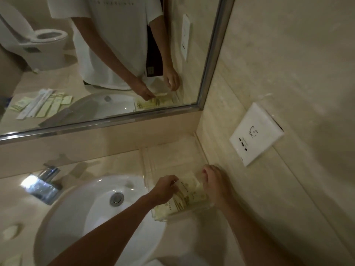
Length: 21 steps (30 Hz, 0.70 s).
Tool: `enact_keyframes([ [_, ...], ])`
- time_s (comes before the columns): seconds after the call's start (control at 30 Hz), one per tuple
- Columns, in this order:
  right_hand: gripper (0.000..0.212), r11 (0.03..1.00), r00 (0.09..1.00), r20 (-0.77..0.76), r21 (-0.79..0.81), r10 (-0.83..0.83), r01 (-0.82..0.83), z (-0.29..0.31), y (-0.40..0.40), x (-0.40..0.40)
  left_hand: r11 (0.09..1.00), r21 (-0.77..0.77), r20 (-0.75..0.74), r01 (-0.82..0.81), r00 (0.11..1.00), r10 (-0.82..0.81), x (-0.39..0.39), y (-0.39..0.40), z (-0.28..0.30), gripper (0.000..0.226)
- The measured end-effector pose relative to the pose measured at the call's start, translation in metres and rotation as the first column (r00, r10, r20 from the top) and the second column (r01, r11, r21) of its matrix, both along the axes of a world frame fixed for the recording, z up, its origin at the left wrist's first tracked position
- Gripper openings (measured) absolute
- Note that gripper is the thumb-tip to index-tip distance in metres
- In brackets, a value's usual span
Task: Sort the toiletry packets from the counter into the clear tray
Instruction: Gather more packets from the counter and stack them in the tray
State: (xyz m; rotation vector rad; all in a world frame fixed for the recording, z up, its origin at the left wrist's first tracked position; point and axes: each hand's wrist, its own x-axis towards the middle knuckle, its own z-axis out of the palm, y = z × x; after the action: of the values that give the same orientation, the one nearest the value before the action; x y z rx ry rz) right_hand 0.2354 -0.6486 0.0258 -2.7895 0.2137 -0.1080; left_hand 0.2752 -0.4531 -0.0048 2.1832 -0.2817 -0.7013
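Head view looks down on a beige marble surface point(192, 239) that runs into the corner under a large framed mirror point(115, 64) and against the side wall on my right. A round white basin point(92, 217) sits in the surface with a chrome drain point(116, 199) near its back, and a chrome faucet point(43, 184) stands behind its left edge. The mirror reflects my white shirt, a toilet, and more packets spread on the surface to the left of the basin. On the side wall a white outlet plate point(256, 139) is mounted above the corner.

The clear tray point(159, 217) lies on the surface between the basin and the side wall, its near corner close to the basin rim. Pale yellow-green toiletry packets point(184, 202) lie flat inside it, overlapping one another, printed with thin plant-like lines.

My left hand point(165, 190) reaches across the basin, its fingers pinched on the upper edge of the top packet in the tray. My right hand point(215, 184) is at the far right side of the tray by the wall, fingers curled down on the packets' right edge. The two hands are apart, one at each side of the stack
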Motion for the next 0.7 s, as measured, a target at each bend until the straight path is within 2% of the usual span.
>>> enact_keyframes([
  [0.13,0.011,0.999,0.999,0.028,0.029,-0.028,0.027,0.004,-0.005,-0.007,0.997,0.069,0.071,0.044,0.996,-0.049,0.003,-0.033,-0.004,0.023],
  [0.37,0.015,0.999,1.000,-0.022,0.036,0.009,-0.008,-0.012,-0.011,-0.020,0.989,0.146,0.078,0.005,0.997,-0.016,0.005,-0.048,-0.028,0.011],
  [0.47,0.019,0.998,0.997,-0.074,0.064,-0.006,0.010,-0.018,-0.014,-0.022,0.957,0.275,0.159,0.086,0.978,-0.134,0.003,-0.041,-0.036,0.012],
  [0.53,0.016,0.998,0.997,-0.083,0.060,0.007,-0.002,-0.019,-0.014,-0.021,0.946,0.300,0.232,0.123,0.952,-0.197,0.001,-0.039,-0.043,0.021],
  [0.7,0.015,0.999,0.995,-0.098,0.034,0.009,-0.005,-0.015,-0.010,-0.011,0.863,0.437,0.227,0.254,0.897,-0.379,-0.001,-0.052,-0.041,0.039],
])
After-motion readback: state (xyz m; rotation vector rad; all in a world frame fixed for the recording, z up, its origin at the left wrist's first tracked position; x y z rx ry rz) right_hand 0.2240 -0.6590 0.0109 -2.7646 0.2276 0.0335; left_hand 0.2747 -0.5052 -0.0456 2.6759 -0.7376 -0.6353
